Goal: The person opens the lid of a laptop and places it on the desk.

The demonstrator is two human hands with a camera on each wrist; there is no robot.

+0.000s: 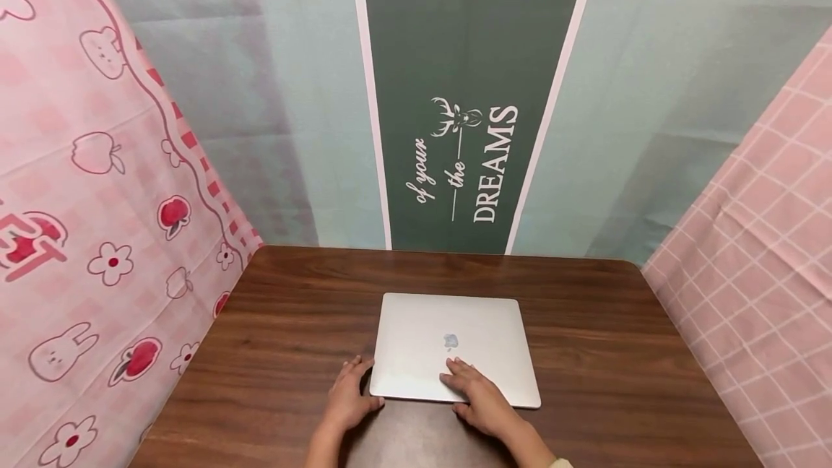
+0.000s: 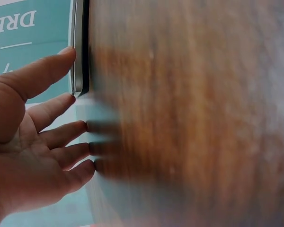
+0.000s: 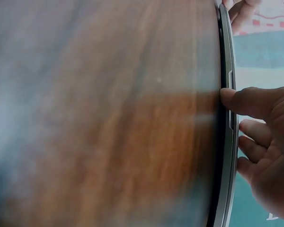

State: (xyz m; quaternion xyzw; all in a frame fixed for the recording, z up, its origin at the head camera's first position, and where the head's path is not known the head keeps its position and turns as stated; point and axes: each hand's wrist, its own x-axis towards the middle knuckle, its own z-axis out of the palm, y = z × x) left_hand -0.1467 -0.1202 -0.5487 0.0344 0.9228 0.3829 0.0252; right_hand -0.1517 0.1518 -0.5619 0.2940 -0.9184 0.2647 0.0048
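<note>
A closed silver laptop (image 1: 481, 338) lies flat on the wooden table with its logo facing up. My left hand (image 1: 349, 396) is at its front left corner, the thumb at the front edge and the fingers spread along the left side. In the left wrist view, that hand's fingertips (image 2: 91, 165) reach down to the tabletop beside the corner. My right hand (image 1: 479, 397) rests its fingers on the lid, just below the logo. Its thumb (image 3: 248, 101) touches the laptop's front edge at the opening notch (image 3: 230, 120), as the right wrist view shows.
The brown wood-grain table (image 1: 604, 360) extends around the laptop on all sides. Behind it hangs a green and grey-blue curtain (image 1: 442, 35) with white lettering. Pink patterned cloths enclose the left (image 1: 130, 309) and the right (image 1: 767, 251).
</note>
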